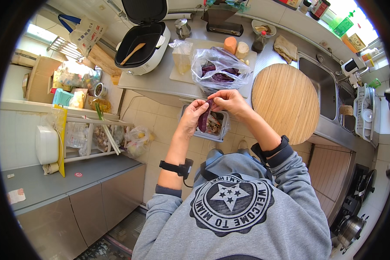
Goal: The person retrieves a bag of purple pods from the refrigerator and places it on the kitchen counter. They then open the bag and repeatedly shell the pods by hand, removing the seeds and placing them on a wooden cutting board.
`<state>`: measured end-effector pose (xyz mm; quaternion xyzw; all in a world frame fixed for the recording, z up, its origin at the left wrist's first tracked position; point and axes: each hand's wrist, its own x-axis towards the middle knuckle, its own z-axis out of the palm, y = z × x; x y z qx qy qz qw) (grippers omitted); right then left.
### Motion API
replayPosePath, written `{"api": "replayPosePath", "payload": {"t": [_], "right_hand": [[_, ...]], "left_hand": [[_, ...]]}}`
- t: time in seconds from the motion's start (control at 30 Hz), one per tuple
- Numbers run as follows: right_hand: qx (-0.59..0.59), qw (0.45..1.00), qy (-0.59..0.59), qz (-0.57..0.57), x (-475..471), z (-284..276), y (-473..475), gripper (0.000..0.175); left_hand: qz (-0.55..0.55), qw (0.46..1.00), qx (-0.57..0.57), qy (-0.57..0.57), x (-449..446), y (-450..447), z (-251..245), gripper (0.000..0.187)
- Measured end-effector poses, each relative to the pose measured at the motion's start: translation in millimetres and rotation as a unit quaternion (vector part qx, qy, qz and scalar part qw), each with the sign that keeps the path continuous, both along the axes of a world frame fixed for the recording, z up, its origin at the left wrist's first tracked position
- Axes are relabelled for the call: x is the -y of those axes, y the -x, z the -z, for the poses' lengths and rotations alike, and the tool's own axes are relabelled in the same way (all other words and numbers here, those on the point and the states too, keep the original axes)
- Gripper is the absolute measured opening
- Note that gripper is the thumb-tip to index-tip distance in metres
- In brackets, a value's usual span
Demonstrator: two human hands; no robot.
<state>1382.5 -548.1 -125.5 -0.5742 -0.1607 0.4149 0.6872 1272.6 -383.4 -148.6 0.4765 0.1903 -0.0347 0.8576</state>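
Observation:
My left hand holds a flat purple bean pod that hangs down from the fingers. At the pod's upper end are the thumb and fingertips of my right hand, pinched on it. Below both hands, a grey bin on the floor contains food scraps. Just beyond the hands, a clear plastic bag with more purple pods lies on a pale cutting board. A peeled orange root vegetable, a pale cut one and a tied clear bag are also on the board.
A round wooden board lies right of the hands, beside a steel sink. Behind the cutting board stand a red-capped bottle and a bowl. An open white cooker with a wooden spatula stands at the left.

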Motion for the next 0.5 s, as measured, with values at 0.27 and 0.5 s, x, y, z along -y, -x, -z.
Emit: {"api": "replayPosePath", "payload": {"t": [0.27,0.5], "right_hand": [[-0.028,0.998,-0.026,-0.043,10,-6,-5,0.018],[0.063,0.997,0.008,-0.053,8,-4,-8,0.015]], "left_hand": [[0.056,0.998,-0.004,-0.040,-9,0,-9,0.014],[0.089,0.989,0.002,-0.115,-13,-2,-12,0.017]]}}
